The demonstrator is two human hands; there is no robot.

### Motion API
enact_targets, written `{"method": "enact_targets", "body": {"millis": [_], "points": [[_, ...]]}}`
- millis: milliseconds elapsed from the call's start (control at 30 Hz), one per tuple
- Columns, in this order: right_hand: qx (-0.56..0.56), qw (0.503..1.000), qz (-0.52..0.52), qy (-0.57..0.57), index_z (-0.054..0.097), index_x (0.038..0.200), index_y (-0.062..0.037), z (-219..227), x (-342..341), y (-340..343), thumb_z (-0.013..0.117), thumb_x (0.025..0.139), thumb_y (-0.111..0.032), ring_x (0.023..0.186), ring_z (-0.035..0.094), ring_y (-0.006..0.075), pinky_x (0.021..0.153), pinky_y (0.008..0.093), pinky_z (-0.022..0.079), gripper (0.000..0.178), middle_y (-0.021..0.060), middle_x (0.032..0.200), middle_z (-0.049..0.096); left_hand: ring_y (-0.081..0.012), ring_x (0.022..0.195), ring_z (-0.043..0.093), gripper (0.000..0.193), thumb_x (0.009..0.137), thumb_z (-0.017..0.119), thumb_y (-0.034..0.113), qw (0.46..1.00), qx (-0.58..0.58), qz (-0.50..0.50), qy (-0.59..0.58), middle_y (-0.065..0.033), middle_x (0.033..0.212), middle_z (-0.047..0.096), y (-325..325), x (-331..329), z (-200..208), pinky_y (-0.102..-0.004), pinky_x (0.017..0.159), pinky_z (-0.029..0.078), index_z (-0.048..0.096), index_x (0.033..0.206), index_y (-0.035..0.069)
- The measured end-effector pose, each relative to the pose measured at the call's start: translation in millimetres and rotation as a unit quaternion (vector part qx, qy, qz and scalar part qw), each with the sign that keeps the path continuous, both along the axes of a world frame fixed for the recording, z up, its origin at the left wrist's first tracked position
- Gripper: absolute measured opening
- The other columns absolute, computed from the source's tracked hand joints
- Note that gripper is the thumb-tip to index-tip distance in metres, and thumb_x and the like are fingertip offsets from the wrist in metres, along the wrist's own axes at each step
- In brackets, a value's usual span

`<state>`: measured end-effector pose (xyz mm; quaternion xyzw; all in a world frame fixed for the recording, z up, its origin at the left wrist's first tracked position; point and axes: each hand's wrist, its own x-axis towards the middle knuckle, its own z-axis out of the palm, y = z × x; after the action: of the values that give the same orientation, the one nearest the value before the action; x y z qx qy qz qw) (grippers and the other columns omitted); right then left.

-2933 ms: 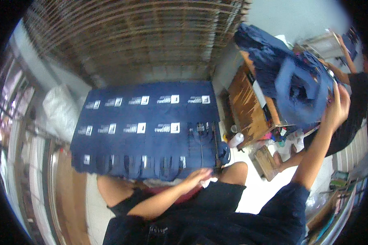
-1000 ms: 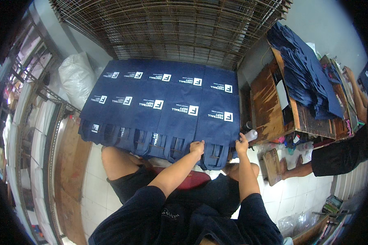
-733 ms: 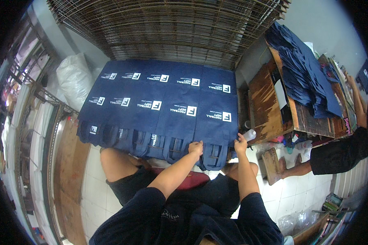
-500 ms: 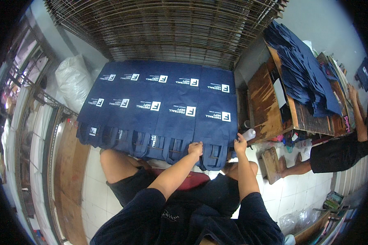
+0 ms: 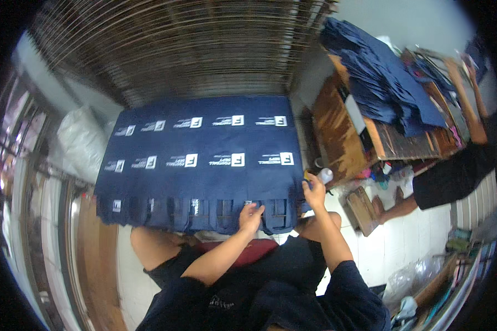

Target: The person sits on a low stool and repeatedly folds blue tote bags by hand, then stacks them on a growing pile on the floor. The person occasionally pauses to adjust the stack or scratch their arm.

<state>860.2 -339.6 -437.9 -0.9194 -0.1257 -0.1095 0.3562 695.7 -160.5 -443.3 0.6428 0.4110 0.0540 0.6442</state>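
Navy blue fabric bags with white printed marks lie in overlapping rows before me. Along their near edge hang loop handles. My left hand is over this near edge, its fingers loosely apart, with nothing visible in them. At the near right corner of the bags, my right hand is closed around a small yellow thing, mostly hidden by the fingers; its kind is unclear. Just beyond that hand is a pale bottle.
A wire rack rises behind the bags. To the right, a worn wooden cabinet bears a heap of navy fabric. Another person's arm reaches in at far right. A white plastic sack stands left.
My left hand has loosened from the fabric's near edge and drawn back slightly. A yellow thing now shows in my right hand. The whole view has shifted a little.
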Motion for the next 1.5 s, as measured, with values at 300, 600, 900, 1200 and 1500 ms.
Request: {"method": "enact_targets", "body": {"millis": [300,600,900,1200,1500], "points": [[0.166,0.957,0.08,-0.223,0.064,0.102,-0.0013,249.0,6.4,-26.0,0.065,0.079,-0.009,0.072,0.061,0.0137,0.065,0.0263,0.048,0.024,0.0079,0.082,0.065,-0.0125,0.081,0.058,0.033,0.085,0.064,0.034,0.933,-0.234,-0.235,0.142,-0.0026,0.095,0.062,36.9,-143.6,20.7,-0.028,0.072,0.046,0.058,0.107,0.011],[-0.06,0.866,-0.316,-0.383,0.052,0.122,-0.0127,346.5,184.1,-152.0,0.065,0.075,-0.021,0.099,0.055,0.0333,0.084,0.0421,0.046,0.049,0.0154,0.112,0.053,-0.0106,0.078,0.057,0.033,0.085,0.064,0.036,0.937,-0.222,-0.234,0.135,-0.0021,0.092,0.061,33.2,-137.9,2.6,-0.0257,0.068,0.045,0.059,0.106,0.01],[-0.152,0.938,-0.299,-0.086,0.064,0.103,-0.0064,359.1,231.2,-164.7,0.061,0.068,-0.011,0.103,0.058,0.0321,0.09,0.0388,0.045,0.035,0.0192,0.107,0.062,-0.0141,0.082,0.06,0.038,0.085,0.064,0.036,0.938,-0.226,-0.207,0.162,-0.0057,0.092,0.063,35.6,-137.6,-0.6,-0.0271,0.07,0.046,0.057,0.11,0.009],[-0.197,0.925,-0.264,-0.191,0.067,0.096,-0.0101,355.2,239.2,-207.4,0.059,0.076,-0.014,0.095,0.061,0.0352,0.082,0.042,0.048,0.022,0.0201,0.097,0.064,-0.0136,0.081,0.059,0.041,0.084,0.065,0.038,0.941,-0.175,-0.244,0.159,-0.0045,0.092,0.062,29.5,-130.2,1.6,-0.0274,0.069,0.046,0.057,0.107,0.006],[-0.179,0.875,-0.17,-0.416,0.063,0.099,-0.0052,450.9,158.0,-141.6,0.055,0.079,-0.019,0.087,0.061,0.036,0.078,0.0442,0.047,0.026,0.0189,0.09,0.064,-0.0173,0.098,0.058,0.05,0.081,0.07,0.032,0.887,-0.006,-0.43,-0.168,-0.0095,0.103,0.061,-16.7,-18.3,128.0,-0.0311,0.087,0.046,0.052,0.116,0.002]]}}
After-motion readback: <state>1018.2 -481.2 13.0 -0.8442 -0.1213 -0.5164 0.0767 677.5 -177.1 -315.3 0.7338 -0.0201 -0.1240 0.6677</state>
